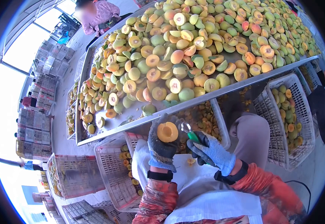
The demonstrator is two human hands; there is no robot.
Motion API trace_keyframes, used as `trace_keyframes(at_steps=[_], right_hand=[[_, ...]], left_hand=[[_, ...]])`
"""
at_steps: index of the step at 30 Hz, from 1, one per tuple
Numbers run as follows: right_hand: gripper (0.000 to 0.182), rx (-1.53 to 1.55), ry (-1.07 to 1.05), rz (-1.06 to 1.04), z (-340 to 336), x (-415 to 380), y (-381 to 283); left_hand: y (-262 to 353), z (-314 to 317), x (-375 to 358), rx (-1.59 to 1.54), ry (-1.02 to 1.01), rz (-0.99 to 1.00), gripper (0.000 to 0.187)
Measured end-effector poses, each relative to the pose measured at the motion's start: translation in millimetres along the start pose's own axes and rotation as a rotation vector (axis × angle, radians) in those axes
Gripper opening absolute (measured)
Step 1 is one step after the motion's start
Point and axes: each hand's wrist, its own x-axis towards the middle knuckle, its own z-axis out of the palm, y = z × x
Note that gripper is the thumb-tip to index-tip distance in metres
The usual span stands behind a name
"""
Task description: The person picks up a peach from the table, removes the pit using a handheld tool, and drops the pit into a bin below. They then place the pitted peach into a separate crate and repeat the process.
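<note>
My left hand (163,143), in a blue and dark glove, holds a halved peach (167,131) with its cut face up and a hollow at its centre. Close on the right, my right hand (211,151), gloved alike, grips a green-handled pitting tool (192,136). The tool's metal loop end points toward the fruit half, a small gap apart from it. Both hands are above my lap, just below the metal rim of the sorting table (147,118). On that table lies a large heap of halved and whole fruit (175,56).
Plastic crates of fruit stand below the table, one at the right (290,119) and one at the left (114,168). A co-worker (102,16) is beyond the table's far left edge. Stacked crates (35,128) rise farther left. Another person's dark-clad arm shows at the right.
</note>
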Motion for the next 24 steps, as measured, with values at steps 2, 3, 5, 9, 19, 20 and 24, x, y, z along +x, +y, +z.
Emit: trace_keyframes(at_steps=[2,3,5,9,19,20,24], right_hand=[[0.045,-0.978,0.133,-0.478,-1,7,13],[0.052,-1.164,0.169,-0.588,3,2,10],[0.055,-1.303,0.147,-0.573,8,4,5],[0.062,-1.662,0.164,-0.735,-1,11,14],[0.051,-1.833,0.038,-0.938,-15,3,21],[0.051,-1.835,0.040,-0.938,-16,0,23],[0.042,-1.763,-0.001,-0.817,-9,-5,28]], left_hand=[[-6,-10,3,-0.170,0.064,-0.161,0.053],[0,-15,5,-0.546,0.035,-0.378,0.046],[9,-22,9,-1.194,0.038,-0.727,0.031],[19,-13,5,-1.000,-0.014,-0.602,0.032],[-5,-5,-1,-1.032,-0.158,-0.713,0.035],[-9,-6,-2,-1.306,-0.160,-0.916,0.035],[-18,-2,-8,-0.673,-0.317,-0.467,0.039]])
